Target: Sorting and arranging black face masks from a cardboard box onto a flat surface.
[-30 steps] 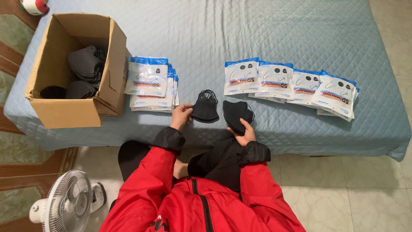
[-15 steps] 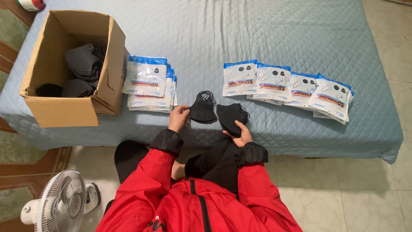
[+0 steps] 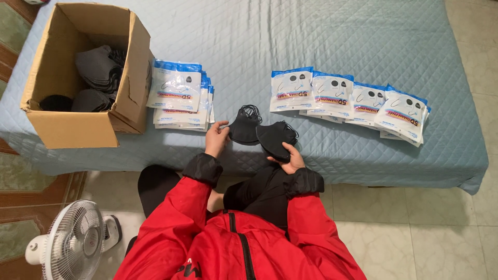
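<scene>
My left hand [image 3: 216, 138] pinches the edge of a black face mask [image 3: 243, 127] that lies on the blue quilted bed [image 3: 311, 36]. My right hand [image 3: 290, 158] holds a second black face mask [image 3: 275, 139] from below, just over the bed's near edge. The two masks overlap slightly in the middle. Both arms wear red sleeves with black cuffs.
A stack of white-and-blue mask packets [image 3: 179, 96] lies left of the hands, and a row of several similar packets [image 3: 353, 101] lies to the right. An open cardboard box [image 3: 78, 124] with black masks stands at the left. A white fan [image 3: 70, 243] stands on the floor.
My right hand has brought its mask leftward and nearer the other mask. My left hand stays on its mask. The view has shifted slightly.
</scene>
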